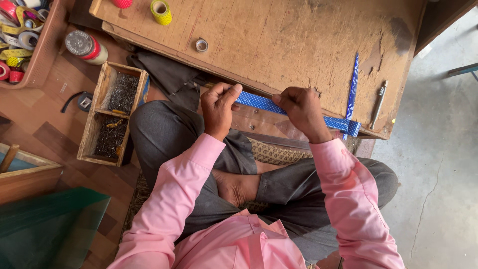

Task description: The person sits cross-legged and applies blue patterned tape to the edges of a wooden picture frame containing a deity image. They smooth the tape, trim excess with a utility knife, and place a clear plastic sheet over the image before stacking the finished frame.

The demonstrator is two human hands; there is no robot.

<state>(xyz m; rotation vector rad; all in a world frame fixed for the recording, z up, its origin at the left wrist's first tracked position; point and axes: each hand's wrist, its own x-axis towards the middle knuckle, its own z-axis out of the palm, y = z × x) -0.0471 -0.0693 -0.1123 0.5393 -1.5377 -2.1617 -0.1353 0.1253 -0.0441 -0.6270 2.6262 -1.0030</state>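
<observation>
- The left hand [218, 110] covers the near end of the blue strip [298, 113]; how the end looks under the fingers cannot be seen.
- The right hand [301, 112] hides the middle part of the strip.
- The red spool [122, 3] at the far edge of the board [279, 45] is cut by the top edge.
- The tray [47, 47] of tape rolls is cut by the left and top edges.
- The small pieces in the wooden box [112, 113] are too small to tell.
- The person's head and shoulders fall outside the bottom edge.
</observation>
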